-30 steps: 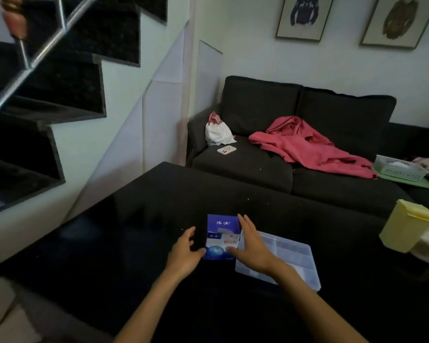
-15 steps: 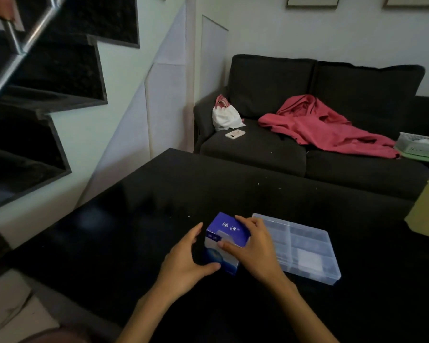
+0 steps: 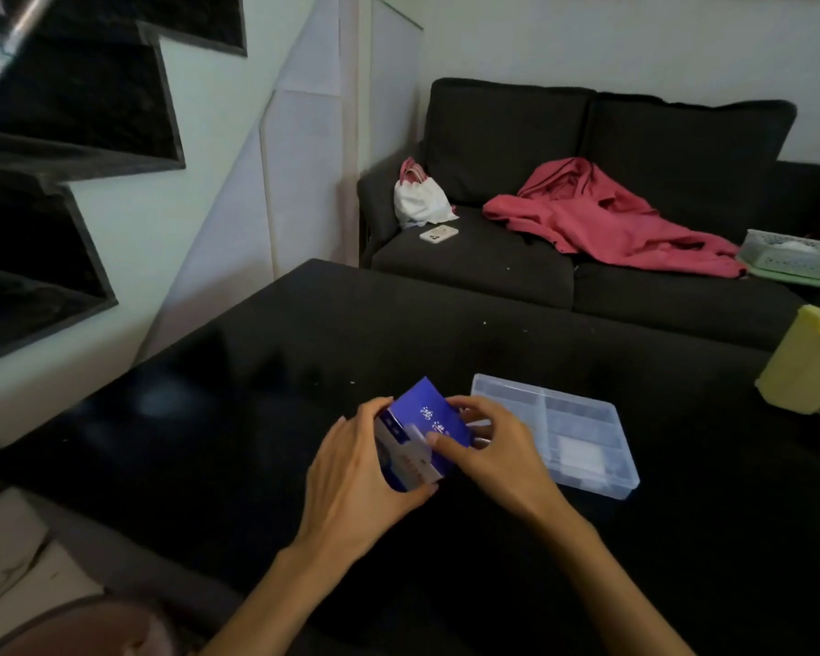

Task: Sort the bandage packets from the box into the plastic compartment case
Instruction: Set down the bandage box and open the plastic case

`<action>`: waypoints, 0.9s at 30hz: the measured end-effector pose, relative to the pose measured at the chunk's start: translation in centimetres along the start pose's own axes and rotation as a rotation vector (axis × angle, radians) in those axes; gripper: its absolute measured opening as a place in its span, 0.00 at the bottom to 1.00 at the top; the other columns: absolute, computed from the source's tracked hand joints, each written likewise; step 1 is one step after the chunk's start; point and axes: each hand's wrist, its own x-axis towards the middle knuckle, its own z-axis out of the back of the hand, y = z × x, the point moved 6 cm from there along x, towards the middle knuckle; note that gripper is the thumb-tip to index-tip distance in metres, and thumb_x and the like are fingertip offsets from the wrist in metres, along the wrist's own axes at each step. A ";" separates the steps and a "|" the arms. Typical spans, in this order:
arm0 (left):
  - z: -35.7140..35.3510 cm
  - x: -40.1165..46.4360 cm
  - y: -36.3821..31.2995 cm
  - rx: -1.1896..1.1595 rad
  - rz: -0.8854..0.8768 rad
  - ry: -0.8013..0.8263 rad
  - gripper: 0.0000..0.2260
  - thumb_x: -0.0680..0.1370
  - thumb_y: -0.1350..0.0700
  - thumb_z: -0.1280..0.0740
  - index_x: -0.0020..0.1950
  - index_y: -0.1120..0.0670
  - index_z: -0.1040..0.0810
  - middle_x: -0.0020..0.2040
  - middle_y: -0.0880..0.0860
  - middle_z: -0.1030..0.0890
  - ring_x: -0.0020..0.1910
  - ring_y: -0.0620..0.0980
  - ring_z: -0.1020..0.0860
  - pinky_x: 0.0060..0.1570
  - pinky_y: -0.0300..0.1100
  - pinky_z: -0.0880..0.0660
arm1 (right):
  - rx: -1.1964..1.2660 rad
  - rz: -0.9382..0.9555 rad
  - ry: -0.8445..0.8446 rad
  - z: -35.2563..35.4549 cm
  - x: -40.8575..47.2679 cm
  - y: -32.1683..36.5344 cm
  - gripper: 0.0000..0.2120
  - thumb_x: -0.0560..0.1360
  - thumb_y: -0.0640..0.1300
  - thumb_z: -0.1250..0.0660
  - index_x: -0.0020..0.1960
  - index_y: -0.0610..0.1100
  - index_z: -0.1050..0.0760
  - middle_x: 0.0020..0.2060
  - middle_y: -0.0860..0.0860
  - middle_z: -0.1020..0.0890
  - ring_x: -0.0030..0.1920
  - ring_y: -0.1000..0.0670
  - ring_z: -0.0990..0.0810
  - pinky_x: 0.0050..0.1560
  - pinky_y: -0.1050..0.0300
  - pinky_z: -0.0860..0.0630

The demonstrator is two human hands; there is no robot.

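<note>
Black table [image 3: 256,419] below, both hands' fingers [image 3: 465,409] now clamp the lifted, tilted box [image 3: 434,416].

You are looking at a dim indoor view. The glossy black tabletop [image 3: 256,371] swallows most detail and gives you only a faint pale sheen near its left side. The white wall [image 3: 588,40] is the brightest area, lit softly and evenly, with no hard shadows. Straight lines bow towards the edges, as on the dark stair steps [image 3: 67,111]. Your forearms at the bottom edge look soft and grainy.
</note>
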 end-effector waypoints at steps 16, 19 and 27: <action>1.2 0.9 -0.3 0.134 -0.302 0.158 0.40 0.67 0.48 0.25 0.73 0.45 0.43 0.71 0.43 0.38 0.68 0.35 0.46 0.69 0.37 0.43 | -0.104 -0.002 -0.016 -2.7 -0.5 0.7 0.42 0.65 0.49 0.24 0.72 0.53 0.45 0.63 0.54 0.29 0.61 0.54 0.27 0.62 0.52 0.26; 1.8 1.0 -0.1 0.152 -0.303 0.159 0.40 0.66 0.48 0.25 0.72 0.41 0.44 0.69 0.37 0.38 0.67 0.32 0.44 0.68 0.37 0.40 | -0.015 -0.012 -0.040 -2.5 -0.5 1.1 0.34 0.67 0.46 0.26 0.66 0.54 0.42 0.55 0.57 0.28 0.55 0.56 0.26 0.55 0.57 0.24; 2.7 1.2 1.6 -0.127 -0.036 0.095 0.41 0.58 0.45 0.20 0.65 0.38 0.37 0.59 0.34 0.29 0.58 0.35 0.28 0.55 0.31 0.29 | 0.603 -0.299 -0.145 2.5 0.6 -0.9 0.12 0.73 0.44 0.31 0.55 0.48 0.27 0.51 0.47 0.21 0.48 0.50 0.19 0.41 0.58 0.21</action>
